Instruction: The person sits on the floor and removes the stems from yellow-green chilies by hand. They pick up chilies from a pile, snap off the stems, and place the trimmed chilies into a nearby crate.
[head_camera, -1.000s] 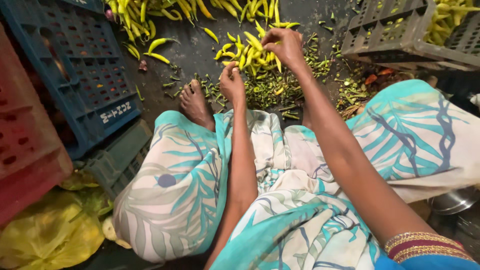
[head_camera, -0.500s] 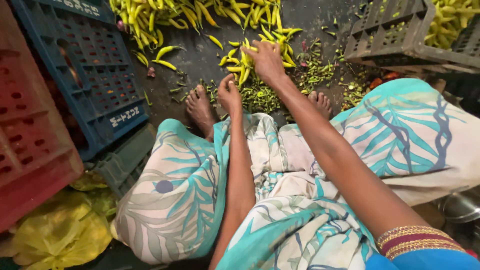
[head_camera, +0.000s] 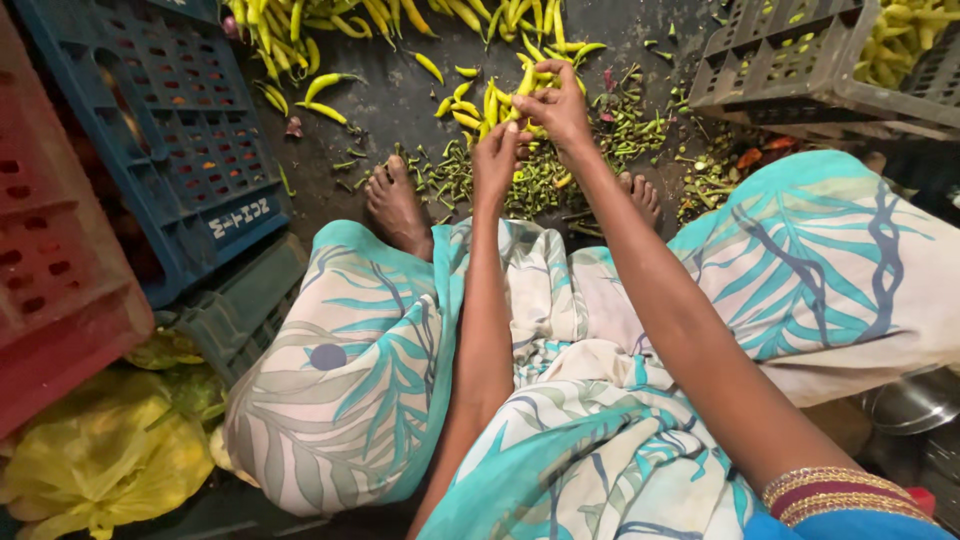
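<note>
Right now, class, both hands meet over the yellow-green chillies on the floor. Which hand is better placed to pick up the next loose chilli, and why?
Probably the right hand: it reaches farther forward, beside the loose chillies, while the left hand sits nearer the feet over the pile of green stems.

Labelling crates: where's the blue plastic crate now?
Head view, person's left: the blue plastic crate leans between the red plastic crate and the yellow-green chillies on the floor.

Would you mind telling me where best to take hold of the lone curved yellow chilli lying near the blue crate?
The curved yellow chilli is probably best pinched at its thicker middle, fingers coming straight down from above. It lies flat on the dark floor, apart from the others, so both long sides are free.
</note>
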